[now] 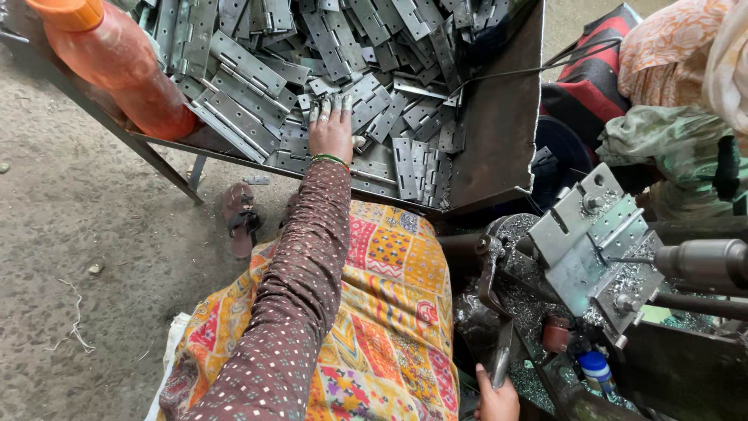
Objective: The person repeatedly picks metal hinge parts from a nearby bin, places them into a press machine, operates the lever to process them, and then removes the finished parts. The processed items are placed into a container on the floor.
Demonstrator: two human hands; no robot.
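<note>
My left hand (331, 129) reaches forward into a metal tray (499, 132) heaped with grey steel hinges (257, 86); its fingers rest flat on the pile, and I cannot tell whether they grip one. A green bangle sits on that wrist, above a brown dotted sleeve. My right hand (496, 399) is at the bottom edge, closed around a metal lever handle (502, 362) of the drilling machine. A hinge plate (592, 234) lies clamped in the machine's jig, with a drill spindle (701, 261) pointing at it from the right.
An orange plastic bottle (117, 62) stands on the tray's left corner. Metal shavings cover the machine bed (522, 304). A small blue-capped bottle (598, 370) sits below the jig. Another person in patterned cloth (670, 70) sits at the upper right. A sandal (240, 218) lies on the concrete floor.
</note>
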